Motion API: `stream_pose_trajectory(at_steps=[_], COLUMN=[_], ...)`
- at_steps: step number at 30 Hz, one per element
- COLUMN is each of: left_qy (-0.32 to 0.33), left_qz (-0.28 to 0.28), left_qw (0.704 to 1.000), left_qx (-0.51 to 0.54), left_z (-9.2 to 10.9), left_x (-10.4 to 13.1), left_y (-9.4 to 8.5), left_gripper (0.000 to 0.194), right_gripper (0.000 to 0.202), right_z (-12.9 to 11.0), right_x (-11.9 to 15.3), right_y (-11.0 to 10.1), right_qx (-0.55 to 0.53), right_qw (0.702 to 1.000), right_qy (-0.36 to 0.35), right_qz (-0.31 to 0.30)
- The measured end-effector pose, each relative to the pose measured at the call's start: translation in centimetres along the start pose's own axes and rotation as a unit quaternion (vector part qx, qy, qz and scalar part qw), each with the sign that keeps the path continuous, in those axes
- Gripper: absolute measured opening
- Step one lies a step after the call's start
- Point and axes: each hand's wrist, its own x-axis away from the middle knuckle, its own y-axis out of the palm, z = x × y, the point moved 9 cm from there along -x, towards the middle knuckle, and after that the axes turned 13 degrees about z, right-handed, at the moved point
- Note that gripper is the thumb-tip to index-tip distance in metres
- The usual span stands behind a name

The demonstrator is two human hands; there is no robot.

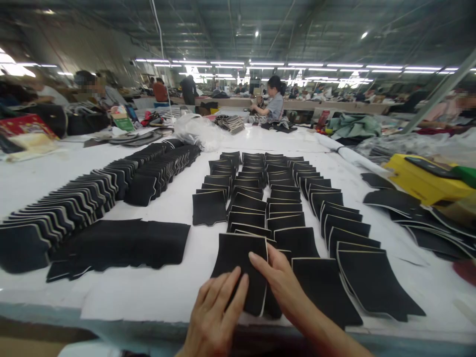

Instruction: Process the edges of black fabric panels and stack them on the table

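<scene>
Clock read from where I stood, 12 straight ahead. The black panel (234, 252) I held at 6 looked matt and smooth, leather-like; real or synthetic, I couldn't tell. Same dull finish on the fanned stacks (80, 198) at 10. White tabletop (148, 290): smooth, faintly shiny towards 12. Clear bag (201, 130), just left of 12: thin plastic, crinkled, glossy. Green cloth (351, 125) at 1 was matt, rumpled. Yellow box (407, 174) at 2 looked smooth, plastic.

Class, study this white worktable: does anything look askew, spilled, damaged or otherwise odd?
Nothing looks spilled or clearly damaged. One flat batch of black pieces at front left looks odd: it lies crosswise, while the fanned rows run away from the viewer.
</scene>
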Motion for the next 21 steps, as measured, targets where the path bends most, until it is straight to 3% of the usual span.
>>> stream_pose_trajectory(at_steps=[2,3,5,7,10,11,13,16,21], left_qy=[-0.003,-0.040,-0.188,-0.360,-0.520,-0.544,-0.561,-0.554,-0.544], left_qz=[-0.002,-0.002,-0.013,-0.076,-0.239,-0.278,-0.321,-0.365,-0.374], left_qw=[0.998,0.995,0.976,0.922,0.781,0.739,0.691,0.661,0.640], left_qx=[0.064,0.087,0.105,0.123,0.249,0.285,0.324,0.352,0.393], left_z=[0.9,0.3,-2.8,-6.0,-6.7,-6.3,-5.8,-5.3,-5.3], left_x=[0.8,1.0,1.0,1.8,3.7,4.2,4.9,5.5,5.1], left_y=[-1.0,-1.6,-2.5,-2.1,0.9,1.7,2.7,3.3,2.9], left_gripper=[0.037,0.037,0.033,0.027,0.023,0.024,0.023,0.021,0.026], right_gripper=[0.032,0.031,0.032,0.034,0.031,0.030,0.028,0.026,0.027], right_z=[0.3,0.9,2.4,3.6,4.7,5.0,5.4,5.6,5.1], right_x=[0.6,1.2,2.9,4.7,6.4,6.7,7.1,7.1,6.9], right_y=[-0.5,-0.5,-0.1,0.4,0.9,1.1,1.6,1.8,1.9], right_qx=[0.035,0.050,0.067,0.072,0.099,0.113,0.133,0.124,0.105], right_qw=[0.999,0.999,0.995,0.989,0.981,0.977,0.970,0.968,0.972], right_qy=[-0.012,-0.001,0.036,0.066,0.083,0.086,0.090,0.104,0.111], right_qz=[0.006,-0.011,-0.067,-0.110,-0.144,-0.158,-0.185,-0.191,-0.177])
